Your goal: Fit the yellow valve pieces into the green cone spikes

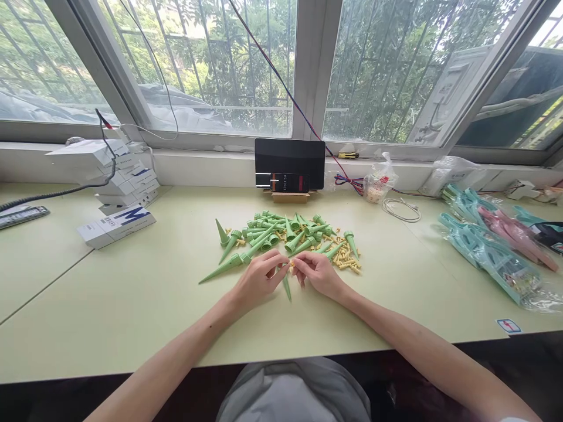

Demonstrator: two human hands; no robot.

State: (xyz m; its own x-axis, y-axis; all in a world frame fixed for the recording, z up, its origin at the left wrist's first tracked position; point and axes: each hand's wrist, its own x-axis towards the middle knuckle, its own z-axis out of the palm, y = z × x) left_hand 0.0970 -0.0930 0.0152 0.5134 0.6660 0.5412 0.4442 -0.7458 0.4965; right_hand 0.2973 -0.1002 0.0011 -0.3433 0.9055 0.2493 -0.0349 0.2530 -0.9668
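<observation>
My left hand (264,274) and my right hand (320,272) meet over the near edge of a pile of parts. Between their fingertips is a small yellow plastic piece (292,265), which the thumb and forefinger of my right hand pinch. My left fingertips close against its other side. Beneath them a green plastic spike (287,289) points towards me, its wide end hidden by my left hand. Beyond my hands lie many green spikes with ribbed caps (264,231). Small yellow pegs (347,261) are scattered among them, mostly on the right.
A dark tablet (290,155) leans at the sill with a phone (290,182) before it. White boxes (116,227) are at left. Teal and pink plastic items (488,246) in clear wrap lie at right, near a coiled white cable (401,211).
</observation>
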